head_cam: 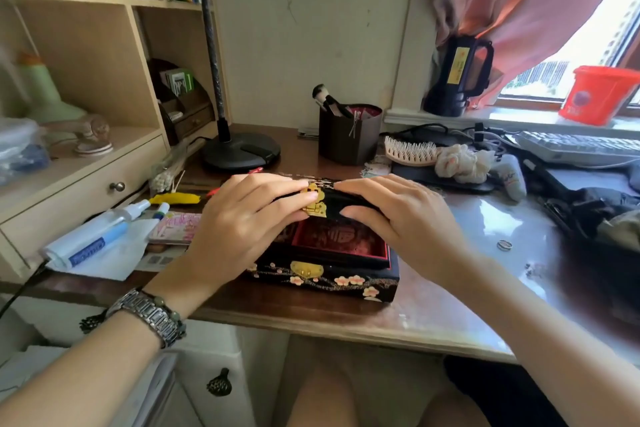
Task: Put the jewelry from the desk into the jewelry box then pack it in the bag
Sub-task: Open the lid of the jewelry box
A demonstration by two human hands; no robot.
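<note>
A black lacquered jewelry box (346,279) with painted pink blossoms and a gold clasp stands near the desk's front edge. Its lid (332,206) is raised partway, showing a red lined inside (343,239). My left hand (249,218) grips the lid's left end, thumb by the gold latch plate. My right hand (401,215) grips the lid's right end. A silver ring (504,245) lies on the desk to the right of the box. A dark bag (588,211) lies at the desk's right side.
A brown brush holder (346,139) and a lamp base (240,152) stand behind the box. A hairbrush (410,152) and a scrunchie (462,163) lie back right. Bottles and papers (100,239) crowd the left. A keyboard (581,147) sits far right.
</note>
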